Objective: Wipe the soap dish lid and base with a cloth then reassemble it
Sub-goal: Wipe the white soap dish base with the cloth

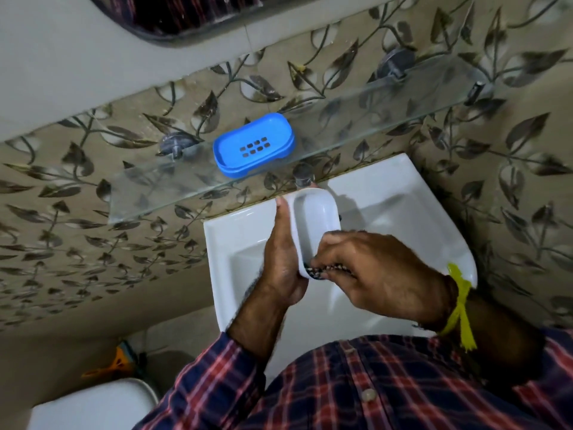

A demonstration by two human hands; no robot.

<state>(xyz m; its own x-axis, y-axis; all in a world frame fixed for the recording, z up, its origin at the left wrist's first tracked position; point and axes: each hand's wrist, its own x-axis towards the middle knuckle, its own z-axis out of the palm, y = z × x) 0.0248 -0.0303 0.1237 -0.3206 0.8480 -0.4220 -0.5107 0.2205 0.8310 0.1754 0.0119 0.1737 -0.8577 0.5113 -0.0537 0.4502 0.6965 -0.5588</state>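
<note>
Over the white basin (403, 212), the left hand (283, 256) cradles the white lid (314, 221) along its left edge, thumb stretched straight up that side and the other fingers hidden beneath it, so it grips the piece from below. Beside it, the right hand (375, 271) has its fingers curled tight around a dark patterned cloth (322, 273), pressing it against the near end of the lid; only a small bunched bit of the fabric shows. That lid is an oblong, rounded tub turned hollow side up, its long axis running away from the person toward the tap (304, 176), far end just under it. Up on the glass shelf (148, 197) sits the blue base (254, 145), slotted tray facing up, long axis lying along the shelf, well apart from both hands. Around the right wrist hangs a yellow thread (460, 305).
</note>
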